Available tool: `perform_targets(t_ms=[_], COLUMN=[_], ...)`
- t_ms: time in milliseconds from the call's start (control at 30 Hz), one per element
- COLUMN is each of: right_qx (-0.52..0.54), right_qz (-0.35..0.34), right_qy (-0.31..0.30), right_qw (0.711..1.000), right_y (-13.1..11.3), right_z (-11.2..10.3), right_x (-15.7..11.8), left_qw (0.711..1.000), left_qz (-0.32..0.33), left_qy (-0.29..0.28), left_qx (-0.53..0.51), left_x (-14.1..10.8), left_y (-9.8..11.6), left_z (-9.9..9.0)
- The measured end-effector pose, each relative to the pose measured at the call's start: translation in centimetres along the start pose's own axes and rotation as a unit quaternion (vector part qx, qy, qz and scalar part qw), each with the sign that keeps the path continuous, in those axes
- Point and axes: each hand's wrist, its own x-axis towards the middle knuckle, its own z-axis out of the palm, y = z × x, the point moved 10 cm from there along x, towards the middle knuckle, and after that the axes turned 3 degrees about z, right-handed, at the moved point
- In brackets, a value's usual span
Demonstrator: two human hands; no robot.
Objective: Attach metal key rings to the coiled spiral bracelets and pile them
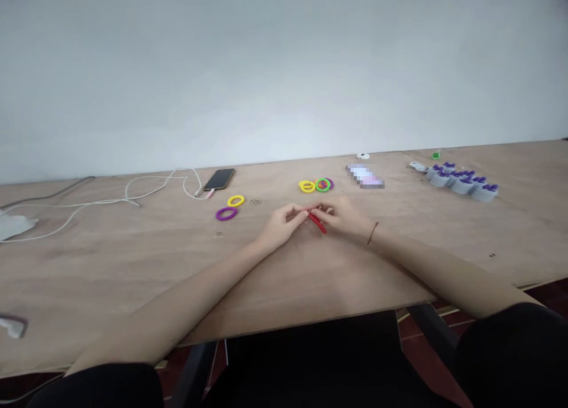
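My left hand (283, 223) and my right hand (339, 216) meet over the middle of the table, both closed in a pinch. Between them is a red spiral coil band (318, 223), whose lower part slants down to the right below the fingers. A small shiny bit shows at the left fingertips, too small to name. Beyond the hands lie yellow coil bands (307, 187) and a green coil band (322, 185) with purple and orange ones. Left of my left hand are a yellow coil band (236, 201), a purple coil band (226, 214) and a metal ring (255, 202).
A dark phone (219, 179) with a white cable (166, 180) lies at the back left. A blurred-out flat object (365, 176) is at the back. Grey holders (462, 186) with purple tops stand at the right, near a small green item (435, 155).
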Motion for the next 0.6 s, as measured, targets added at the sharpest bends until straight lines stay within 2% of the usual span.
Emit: perform_targets(t_ms=[133,300,433,600], right_qx=[0.04,0.103,0.104,0.093], right_qz=[0.007,0.046,0.056,0.061], right_qy=[0.008,0.001,0.003,0.035], right_qw=[0.999,0.994,0.993,0.993], right_y=[0.2,0.7,0.4,0.0], right_z=[0.0,0.6,0.9,0.6], right_x=[0.0,-0.1,-0.2,-0.3], left_qw=[0.999,1.0,0.998,0.999], left_qz=[0.0,0.02,0.034,0.021], left_qy=[-0.005,0.017,0.042,0.042], left_qx=[-0.038,0.008,0.021,0.024], left_x=[0.1,-0.2,-0.4,-0.3], left_y=[0.1,1.3,1.6,1.3], left_z=[0.1,-0.3,-0.6,-0.7])
